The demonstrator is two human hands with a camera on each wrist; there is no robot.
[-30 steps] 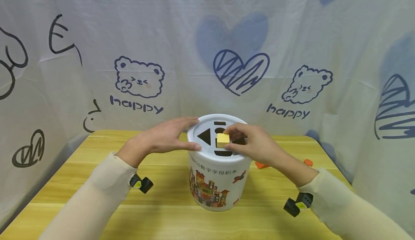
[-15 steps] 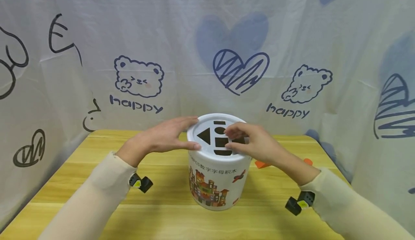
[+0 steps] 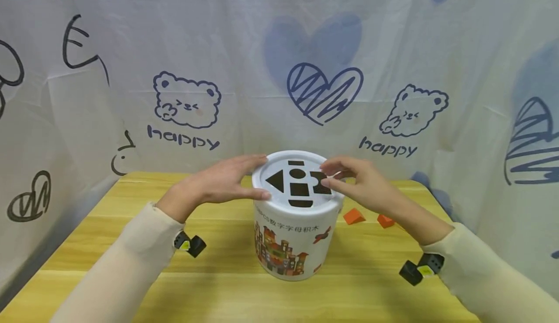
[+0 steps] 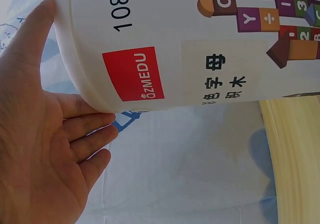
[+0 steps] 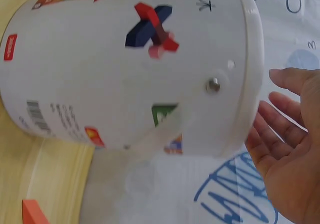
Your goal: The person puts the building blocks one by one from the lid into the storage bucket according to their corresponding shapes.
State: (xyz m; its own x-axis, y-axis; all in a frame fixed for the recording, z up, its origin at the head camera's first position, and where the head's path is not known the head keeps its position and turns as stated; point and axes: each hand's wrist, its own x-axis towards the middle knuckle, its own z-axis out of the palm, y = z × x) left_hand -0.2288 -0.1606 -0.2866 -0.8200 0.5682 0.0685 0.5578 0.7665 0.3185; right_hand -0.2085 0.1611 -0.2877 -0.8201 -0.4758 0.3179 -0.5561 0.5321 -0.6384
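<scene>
Right hand [image 3: 367, 182]: has moved rightward over the lid since half a second ago; the yellow block it pinched a second ago over the square cut-out [image 3: 299, 189] is gone from its grasp and out of sight. Its fingers are loosely bent, thumb and forefinger apart with nothing between them, beside the notched cut-out [image 3: 322, 188]; whether a fingertip touches the lid cannot be told.
Left hand [image 3: 222, 180]: spread at the left side of the rim as before, thumb at the front and fingers toward the back, nearly straight and well parted from the thumb, resting against the edge.
White tub [image 3: 290, 250]: upright on the surface [image 3: 209, 294] between the two hands, with coloured building-block pictures and lettering on its wall; a red label [image 4: 134, 74] shows in the left wrist view.
Lid [image 3: 279, 202]: on the tub, with a triangular cut-out [image 3: 276, 181] at left, a round cut-out [image 3: 298, 173] behind the square one, and narrow slots at back and front.
Orange blocks [image 3: 354, 216]: two lie on the surface right of the tub, apart, the farther one partly behind the right forearm.
Backdrop cloth [image 3: 253, 37]: pale, with hearts and bear drawings.
</scene>
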